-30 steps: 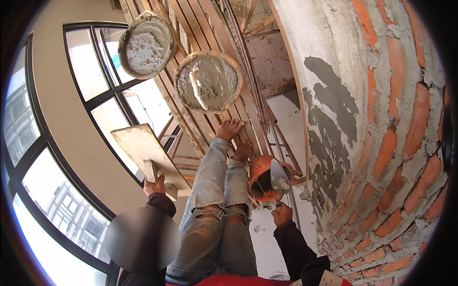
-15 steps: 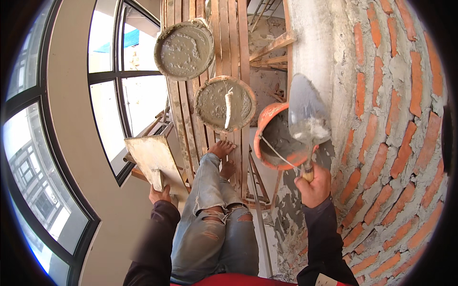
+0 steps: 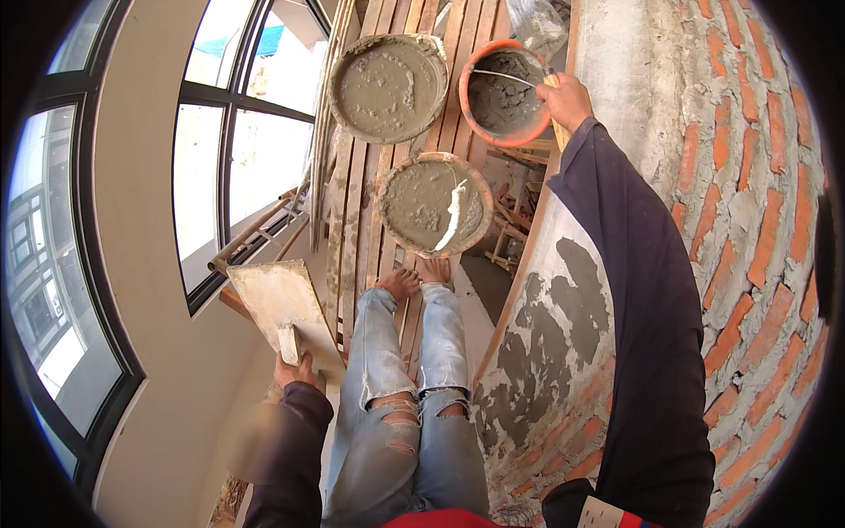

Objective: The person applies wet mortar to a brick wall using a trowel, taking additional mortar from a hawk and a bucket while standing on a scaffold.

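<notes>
In my left hand is a wooden plastering float, gripped by its block handle, its flat board tilted beside my leg. My right arm stretches far forward. Its hand is closed at the right rim of an orange bucket part-filled with grey mortar. The bucket's wire handle runs into those fingers, along with the light wooden handle of the trowel. The trowel's blade is hidden. Two round tubs of wet mortar stand nearby, one farther left and one nearer with a whitish strip across it.
My bare feet stand on a narrow wooden plank platform. To the right rises a brick wall with a ledge patched in mortar. Black-framed windows line the left side. A clear plastic bag lies beyond the bucket.
My right hand has moved forward and away with the orange bucket, which is now at the planks beyond the near tub. The trowel blade has gone from sight. The float has barely moved.
</notes>
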`<state>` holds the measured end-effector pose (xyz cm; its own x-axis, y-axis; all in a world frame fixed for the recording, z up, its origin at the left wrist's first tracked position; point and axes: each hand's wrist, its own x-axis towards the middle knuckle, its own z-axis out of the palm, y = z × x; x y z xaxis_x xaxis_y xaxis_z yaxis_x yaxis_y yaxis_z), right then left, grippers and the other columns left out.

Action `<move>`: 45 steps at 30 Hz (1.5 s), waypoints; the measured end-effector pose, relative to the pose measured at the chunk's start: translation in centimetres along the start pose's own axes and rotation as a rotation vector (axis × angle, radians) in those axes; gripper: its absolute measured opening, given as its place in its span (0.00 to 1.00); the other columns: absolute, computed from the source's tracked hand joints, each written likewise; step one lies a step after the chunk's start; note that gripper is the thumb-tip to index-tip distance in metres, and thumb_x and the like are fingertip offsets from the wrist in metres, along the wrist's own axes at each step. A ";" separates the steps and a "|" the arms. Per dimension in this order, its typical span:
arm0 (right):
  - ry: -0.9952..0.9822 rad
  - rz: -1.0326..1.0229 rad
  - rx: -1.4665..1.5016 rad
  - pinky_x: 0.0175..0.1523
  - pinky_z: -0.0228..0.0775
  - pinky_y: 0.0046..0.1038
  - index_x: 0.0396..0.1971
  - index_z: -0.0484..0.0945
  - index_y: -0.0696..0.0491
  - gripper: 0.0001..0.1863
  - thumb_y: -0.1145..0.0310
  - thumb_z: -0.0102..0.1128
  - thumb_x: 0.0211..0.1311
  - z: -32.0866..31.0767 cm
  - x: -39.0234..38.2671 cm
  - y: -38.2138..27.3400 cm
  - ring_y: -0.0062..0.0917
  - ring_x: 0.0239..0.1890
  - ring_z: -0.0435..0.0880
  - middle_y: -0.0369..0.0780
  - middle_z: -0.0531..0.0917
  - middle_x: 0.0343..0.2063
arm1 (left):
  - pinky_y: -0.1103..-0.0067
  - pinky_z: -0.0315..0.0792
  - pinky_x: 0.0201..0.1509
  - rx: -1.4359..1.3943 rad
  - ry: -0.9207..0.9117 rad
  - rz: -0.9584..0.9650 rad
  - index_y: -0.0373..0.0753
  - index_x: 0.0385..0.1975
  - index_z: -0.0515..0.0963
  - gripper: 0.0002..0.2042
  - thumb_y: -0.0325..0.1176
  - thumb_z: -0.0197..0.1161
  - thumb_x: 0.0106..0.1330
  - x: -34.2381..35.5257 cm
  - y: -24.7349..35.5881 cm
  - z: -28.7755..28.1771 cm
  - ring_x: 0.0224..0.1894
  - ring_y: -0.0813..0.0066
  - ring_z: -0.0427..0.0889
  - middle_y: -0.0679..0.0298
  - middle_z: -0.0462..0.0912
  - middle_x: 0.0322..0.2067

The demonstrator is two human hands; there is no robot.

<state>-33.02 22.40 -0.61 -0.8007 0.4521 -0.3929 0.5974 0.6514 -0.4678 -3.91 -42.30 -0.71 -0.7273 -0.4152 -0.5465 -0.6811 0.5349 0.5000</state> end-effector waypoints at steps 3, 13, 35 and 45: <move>-0.011 -0.029 -0.037 0.49 0.73 0.38 0.45 0.83 0.50 0.25 0.57 0.63 0.44 3.2 3.1 -0.5 0.43 0.43 0.83 0.47 0.85 0.38 | 0.72 0.75 0.49 0.056 0.021 -0.052 0.31 0.47 0.77 0.23 0.27 0.70 0.49 -1.0 -0.6 0.1 0.42 0.64 0.83 0.55 0.84 0.39; 0.080 -0.123 -0.009 0.46 0.73 0.39 0.37 0.82 0.56 0.22 0.57 0.62 0.45 7.9 5.3 -4.7 0.45 0.38 0.82 0.49 0.84 0.31 | 0.71 0.74 0.53 0.080 0.093 -0.173 0.31 0.50 0.76 0.22 0.27 0.68 0.52 -4.4 -8.0 0.3 0.44 0.63 0.83 0.56 0.84 0.42; -0.237 0.721 1.027 0.35 0.70 0.29 0.25 0.71 0.50 0.02 0.71 0.53 0.50 17.1 -22.6 -8.6 0.23 0.24 0.71 0.33 0.70 0.26 | 0.72 0.74 0.50 -0.182 0.248 -0.547 0.30 0.50 0.74 0.21 0.22 0.68 0.54 -14.3 -4.0 2.1 0.41 0.66 0.81 0.55 0.83 0.41; -0.438 0.598 1.054 0.38 0.69 0.33 0.24 0.69 0.50 0.03 0.70 0.53 0.49 16.0 -25.7 -16.6 0.25 0.25 0.69 0.34 0.69 0.24 | 0.70 0.75 0.49 -0.111 0.308 -0.561 0.32 0.47 0.75 0.22 0.28 0.72 0.52 -16.4 -12.7 3.0 0.40 0.62 0.84 0.53 0.85 0.38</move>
<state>-21.70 -9.82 4.56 -0.4366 0.1384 -0.8890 0.7636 -0.4655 -0.4475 16.95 -40.09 -0.14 -0.2377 -0.8103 -0.5356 -0.9574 0.1024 0.2700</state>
